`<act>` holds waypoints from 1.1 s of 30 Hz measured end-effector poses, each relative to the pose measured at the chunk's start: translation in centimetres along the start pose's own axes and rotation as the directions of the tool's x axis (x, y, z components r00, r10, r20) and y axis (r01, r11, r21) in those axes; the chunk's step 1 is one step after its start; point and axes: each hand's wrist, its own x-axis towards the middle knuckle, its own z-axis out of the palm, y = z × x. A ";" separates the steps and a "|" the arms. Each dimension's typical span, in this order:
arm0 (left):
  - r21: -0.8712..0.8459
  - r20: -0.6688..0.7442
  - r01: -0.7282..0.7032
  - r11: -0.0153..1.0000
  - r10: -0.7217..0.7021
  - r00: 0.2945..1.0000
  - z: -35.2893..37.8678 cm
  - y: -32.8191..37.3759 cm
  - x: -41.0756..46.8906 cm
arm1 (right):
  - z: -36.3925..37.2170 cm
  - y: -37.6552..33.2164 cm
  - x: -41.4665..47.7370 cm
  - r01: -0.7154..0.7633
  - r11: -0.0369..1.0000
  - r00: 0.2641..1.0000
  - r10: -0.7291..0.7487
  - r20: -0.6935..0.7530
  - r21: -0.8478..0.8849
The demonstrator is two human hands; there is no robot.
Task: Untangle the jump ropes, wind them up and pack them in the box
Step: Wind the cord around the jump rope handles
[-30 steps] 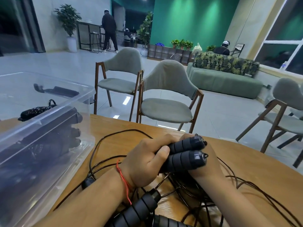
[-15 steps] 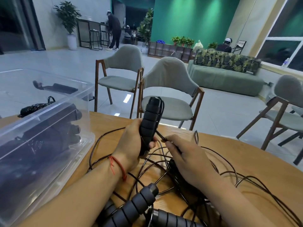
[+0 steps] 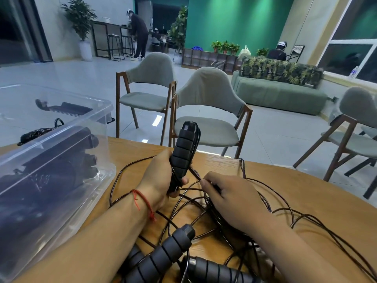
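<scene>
Item: jump ropes (image 3: 173,248), tangled on our bench (image 3: 306,190). Left grip (image 3: 161,180) clenched round paired handles (image 3: 183,154), held upright, we judge as a winding core. Right grip (image 3: 230,193) pinches the cord (image 3: 194,173) to feed it. Clear box (image 3: 61,139), left, already holds wound ropes.

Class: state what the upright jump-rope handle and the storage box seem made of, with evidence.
Black ribbed upright handle: probably foam or soft rubber; matte, ringed surface. Clear rectangular storage box: seemingly hard plastic; see-through, glossy walls.
</scene>
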 end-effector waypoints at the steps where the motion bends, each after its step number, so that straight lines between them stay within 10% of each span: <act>1: 0.005 0.007 -0.010 1.000 0.010 1.000 0.0 0.1 0.0 | 0.0 0.0 0.0 -0.011 1.000 1.000 0.011 -0.007 -0.021; 15: 0.014 -0.191 -0.168 0.986 0.167 0.967 -0.8 0.3 0.4 | -0.6 -0.2 -0.2 0.000 0.998 0.978 -0.012 -0.206 -0.058; 33: 0.232 -0.037 -0.371 0.899 0.389 0.920 -0.5 -0.3 0.6 | -1.2 0.1 0.2 -0.054 0.997 0.968 0.067 -0.240 0.063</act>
